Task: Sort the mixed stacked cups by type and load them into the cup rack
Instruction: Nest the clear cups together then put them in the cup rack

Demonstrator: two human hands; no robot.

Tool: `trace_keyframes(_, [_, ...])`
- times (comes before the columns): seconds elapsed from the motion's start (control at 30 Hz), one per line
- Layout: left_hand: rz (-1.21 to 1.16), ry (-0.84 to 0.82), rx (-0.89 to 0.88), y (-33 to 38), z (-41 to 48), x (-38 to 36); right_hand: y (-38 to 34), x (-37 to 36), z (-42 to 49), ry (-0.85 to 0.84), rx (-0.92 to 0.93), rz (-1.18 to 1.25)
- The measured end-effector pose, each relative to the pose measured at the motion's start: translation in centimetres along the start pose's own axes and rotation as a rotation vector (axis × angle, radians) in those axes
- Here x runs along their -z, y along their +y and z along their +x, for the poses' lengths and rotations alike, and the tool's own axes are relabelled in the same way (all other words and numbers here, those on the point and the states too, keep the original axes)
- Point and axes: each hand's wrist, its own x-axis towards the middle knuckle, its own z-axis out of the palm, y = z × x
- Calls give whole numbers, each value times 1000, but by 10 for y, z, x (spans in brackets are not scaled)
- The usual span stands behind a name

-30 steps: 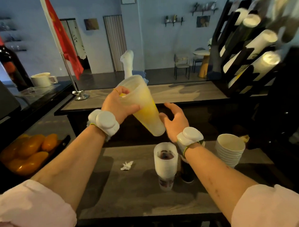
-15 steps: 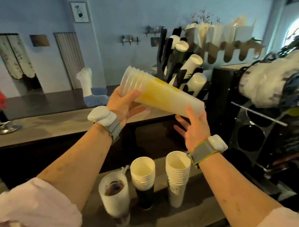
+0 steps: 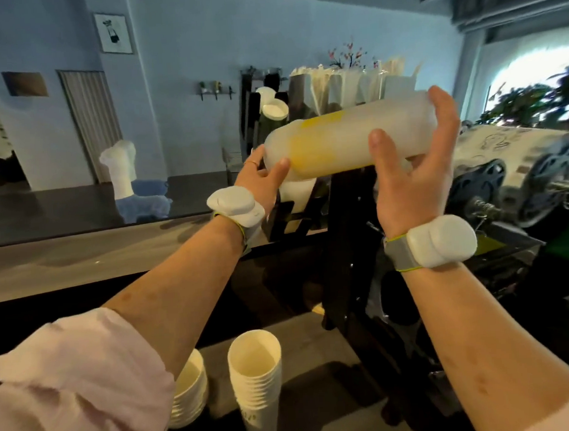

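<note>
While sideways, cup stack [image 3: 345, 141] (yellow-tinted) between left hand [image 3: 259, 182], right hand [image 3: 412, 183].

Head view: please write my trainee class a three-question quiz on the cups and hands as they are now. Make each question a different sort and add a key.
1. True or false: the plastic cups stand upright on the counter.
2. Which grips the plastic cups? A) left hand only B) right hand only C) both
3. Fill in: the paper cups on the counter have their mouths facing ____.
Key: 1 false, they are held nearly level in the air. 2 C. 3 up.
</note>
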Motion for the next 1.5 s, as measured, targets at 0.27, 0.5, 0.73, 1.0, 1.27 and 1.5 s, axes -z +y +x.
trace_keyframes(0.27, [238,-121,-66,-19,12,-8,0,-4,13,-106,121,-336])
trace_keyframes(0.5, [274,-197,74,-45,32,7,18,-35,13,-206,83,-405])
trace_keyframes(0.73, [254,-285,95,-66,65,4,42,-66,23,-331,121,-543])
trace_keyframes(1.0, [326,-315,78,-72,65,16,84,-92,29,-443,11,-646])
trace_keyframes(1.27, [208,-219,119,-77,59,18,92,-107,38,-528,21,-657])
trace_keyframes(1.5, [232,-221,170,-81,57,17,120,-102,23,-608,-68,-701])
